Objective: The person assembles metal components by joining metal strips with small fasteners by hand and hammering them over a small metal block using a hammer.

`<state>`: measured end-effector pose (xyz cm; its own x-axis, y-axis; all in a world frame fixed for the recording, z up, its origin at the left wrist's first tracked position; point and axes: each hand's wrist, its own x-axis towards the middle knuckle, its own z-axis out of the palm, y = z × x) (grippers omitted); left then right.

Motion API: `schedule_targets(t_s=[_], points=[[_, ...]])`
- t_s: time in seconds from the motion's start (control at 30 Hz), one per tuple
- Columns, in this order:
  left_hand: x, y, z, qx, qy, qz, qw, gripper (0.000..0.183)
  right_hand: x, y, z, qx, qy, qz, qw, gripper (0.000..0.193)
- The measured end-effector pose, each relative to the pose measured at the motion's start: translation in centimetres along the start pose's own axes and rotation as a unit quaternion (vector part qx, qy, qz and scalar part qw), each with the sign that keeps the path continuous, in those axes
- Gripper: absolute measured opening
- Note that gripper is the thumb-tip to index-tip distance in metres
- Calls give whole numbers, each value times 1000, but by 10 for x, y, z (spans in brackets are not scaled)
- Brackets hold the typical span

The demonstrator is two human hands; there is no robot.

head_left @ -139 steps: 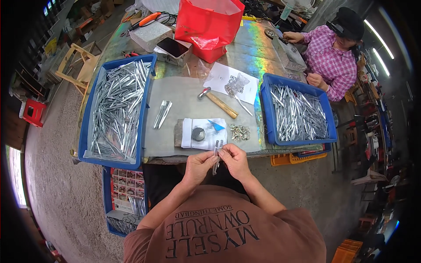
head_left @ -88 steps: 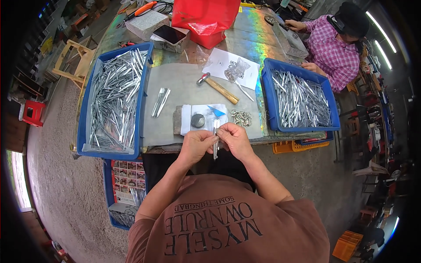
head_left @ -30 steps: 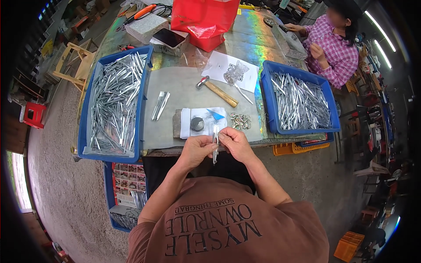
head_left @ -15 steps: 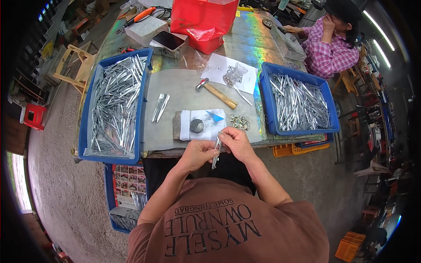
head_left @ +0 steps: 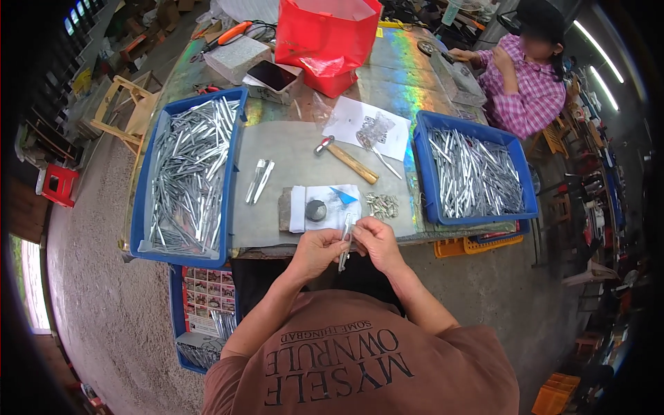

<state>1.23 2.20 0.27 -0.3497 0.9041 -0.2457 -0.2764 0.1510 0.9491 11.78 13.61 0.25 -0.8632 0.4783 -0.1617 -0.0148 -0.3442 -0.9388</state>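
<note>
My left hand (head_left: 319,253) pinches a slender silver metal part (head_left: 347,223) that stands nearly upright at the table's front edge. The fingers of my right hand (head_left: 377,243) close on its other side, near the upper half; exactly what the fingertips press is hidden. Just beyond my hands lies a white cloth pad (head_left: 297,207) on a block, with a round dark grey piece (head_left: 316,210) and a blue triangular scrap (head_left: 344,196) on it. Right of the pad is a small heap of brass-coloured metal bits (head_left: 382,205).
Blue bins full of silver metal parts stand left (head_left: 135,207) and right (head_left: 477,219). A wooden-handled hammer (head_left: 353,163) lies mid-table, a few loose metal parts (head_left: 260,181) left of it. Farther back are a red bag (head_left: 325,41) and a phone (head_left: 274,75). A co-worker in a checked shirt (head_left: 520,93) sits at the far right.
The view has shifted, so the table and bins appear slightly lower and to the right. My right hand's fingers have slid down a little along the metal part. The co-worker's raised hand has lowered.
</note>
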Motion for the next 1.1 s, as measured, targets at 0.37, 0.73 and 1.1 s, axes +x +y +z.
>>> schedule_targets(t_s=[0.37, 0.73, 1.1], points=[[12, 11, 12, 48, 25, 39, 998, 15, 2, -3, -1, 24, 62, -6, 998, 13], [16, 0, 8, 64, 23, 13, 998, 16, 10, -1, -5, -6, 37, 1, 999, 9], [25, 30, -57, 120, 242, 84, 959, 15, 21, -25, -60, -126, 184, -52, 973, 10]])
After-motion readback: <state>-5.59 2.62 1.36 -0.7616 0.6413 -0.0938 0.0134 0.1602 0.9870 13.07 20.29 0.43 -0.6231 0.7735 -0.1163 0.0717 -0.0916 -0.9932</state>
